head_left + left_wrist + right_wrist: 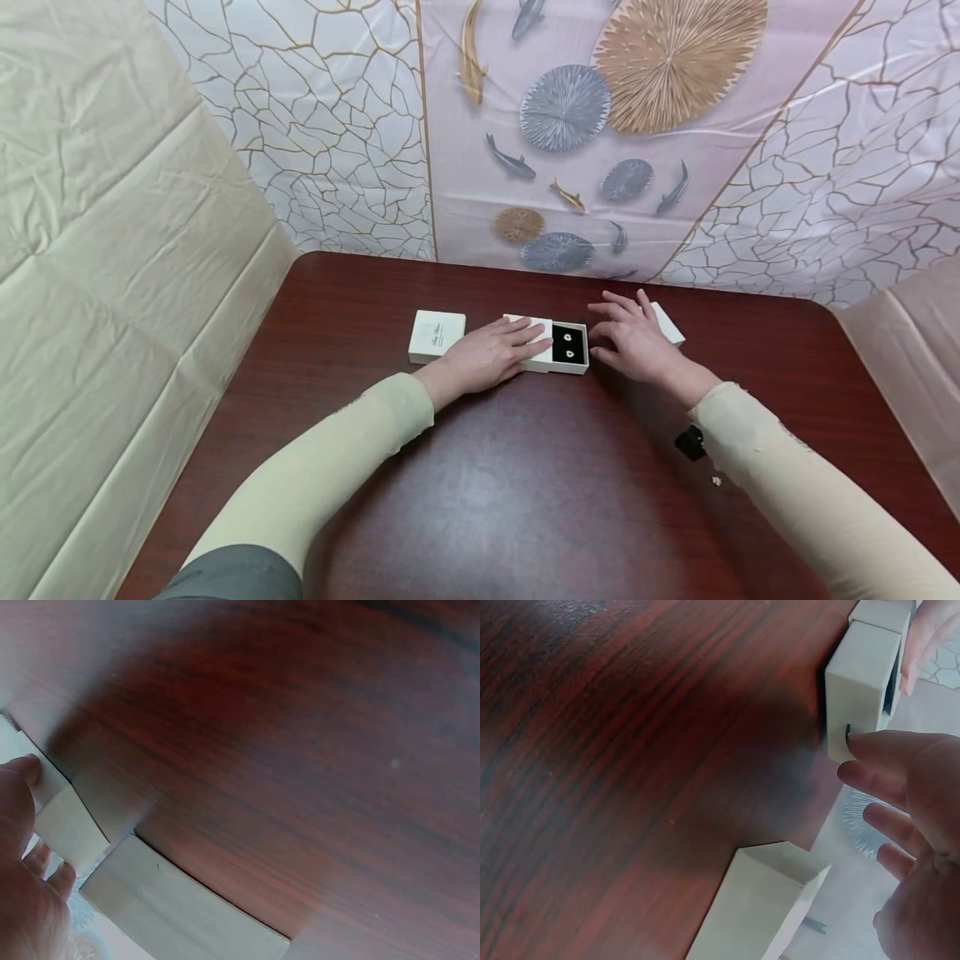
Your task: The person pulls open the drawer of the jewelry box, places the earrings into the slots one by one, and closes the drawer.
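Note:
A white drawer-style jewelry box [534,364] lies at the far middle of the table, its drawer [587,350] drawn partway out to the right. Two small earrings [567,337] sit on the black padding [558,333] inside. My left hand [487,354] lies over the outer sleeve [71,829] and holds it, thumb on the near side, fingers on the far side. At the drawer's end, my right hand [633,337] has its fingers spread. Its thumb tip [866,746] touches a small dark tab [847,733] on the drawer's end face; thumb and forefinger tips look apart.
A second white box [437,333] with lettering lies left of my left hand. Behind my right hand is another white box piece [667,323], hollow at one end [784,859]. A black piece [690,443] and a tiny pale item [716,481] lie by my right forearm. Patterned cloth [495,183] hangs behind.

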`<action>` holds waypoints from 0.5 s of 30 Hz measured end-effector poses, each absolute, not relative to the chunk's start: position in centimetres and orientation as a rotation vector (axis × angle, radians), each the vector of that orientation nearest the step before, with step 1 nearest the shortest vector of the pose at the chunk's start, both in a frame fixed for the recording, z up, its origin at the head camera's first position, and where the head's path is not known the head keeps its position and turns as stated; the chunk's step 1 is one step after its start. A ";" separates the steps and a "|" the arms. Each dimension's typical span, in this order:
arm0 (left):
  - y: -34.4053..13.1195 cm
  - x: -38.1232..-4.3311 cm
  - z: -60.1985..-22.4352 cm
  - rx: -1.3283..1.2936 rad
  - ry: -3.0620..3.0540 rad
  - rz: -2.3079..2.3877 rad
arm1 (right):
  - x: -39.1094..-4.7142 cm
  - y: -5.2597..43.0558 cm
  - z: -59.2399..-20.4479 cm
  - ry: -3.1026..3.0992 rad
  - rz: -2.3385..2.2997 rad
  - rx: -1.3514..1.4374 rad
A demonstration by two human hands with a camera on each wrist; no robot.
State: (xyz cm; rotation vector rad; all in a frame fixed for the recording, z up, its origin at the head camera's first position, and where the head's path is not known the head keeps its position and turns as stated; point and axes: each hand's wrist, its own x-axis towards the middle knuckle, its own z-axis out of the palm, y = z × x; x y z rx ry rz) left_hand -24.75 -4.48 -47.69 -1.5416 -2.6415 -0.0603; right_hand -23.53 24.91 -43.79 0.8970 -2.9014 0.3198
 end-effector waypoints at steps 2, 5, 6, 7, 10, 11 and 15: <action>-4.5 -24.7 -47.7 -1.541 -2.638 -0.053 | -23.6 24.9 -44.0 -2.906 0.325 0.894; -4.5 -24.7 -47.7 -1.537 -2.633 -0.032 | -23.8 24.8 -44.3 -2.908 0.340 0.889; -4.5 -24.7 -47.7 -1.536 -2.630 -0.025 | -23.8 24.8 -44.4 -2.907 0.345 0.887; -4.5 -24.7 -47.7 -1.535 -2.627 -0.018 | -23.8 24.7 -44.5 -2.907 0.355 0.885; -4.5 -24.7 -47.7 -1.531 -2.627 -0.009 | -23.9 24.6 -44.7 -2.897 0.379 0.879; -4.5 -24.7 -47.7 -1.531 -2.629 -0.010 | -23.9 24.6 -44.7 -2.893 0.386 0.877; -4.5 -24.8 -47.7 -1.530 -2.638 -0.011 | -24.0 24.5 -44.9 -2.872 0.420 0.872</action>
